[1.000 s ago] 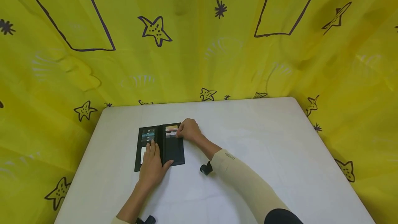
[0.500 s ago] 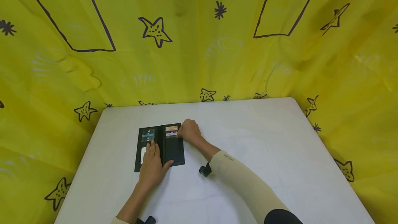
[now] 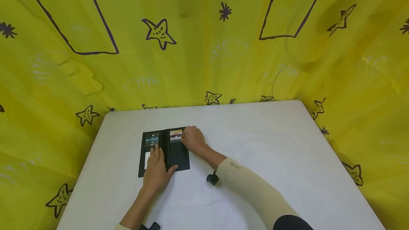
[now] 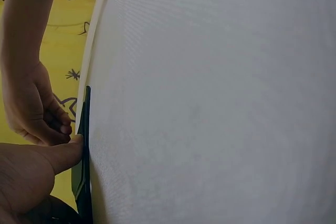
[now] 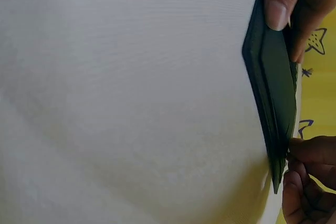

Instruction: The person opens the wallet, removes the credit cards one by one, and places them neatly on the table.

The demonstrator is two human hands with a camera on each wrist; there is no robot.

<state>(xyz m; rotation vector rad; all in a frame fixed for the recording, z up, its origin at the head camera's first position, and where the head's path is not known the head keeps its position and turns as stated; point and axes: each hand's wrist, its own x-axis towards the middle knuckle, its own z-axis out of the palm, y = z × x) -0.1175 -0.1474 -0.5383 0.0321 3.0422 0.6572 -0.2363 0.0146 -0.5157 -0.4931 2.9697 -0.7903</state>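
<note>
A dark bifold wallet [image 3: 179,157] lies spread flat on the white table, cards in the slots of both halves. My left hand [image 3: 156,169] rests on it with straight fingers over the left half; its thumb [image 4: 68,153] presses near the front edge. Beside those fingers shows a white card [image 3: 147,159]. At the right half's upper outer edge, my right hand [image 3: 193,140] has curled fingers, with thumb and forefinger [image 5: 310,150] pinching at a card in the slots. Light and yellowish cards [image 3: 175,133] show there; the pinched edge is mostly hidden by the fingertips.
The white table [image 3: 255,144] reaches back to a yellow curtain [image 3: 191,63] with drawn stars and frames. Dark wrist cameras [image 3: 212,178] are strapped on both wrists, over beige sleeves [image 3: 252,184].
My right hand's knuckles and wrist have dipped slightly toward me, while its fingertips stay at the card slots. My left hand and the wallet keep their places.
</note>
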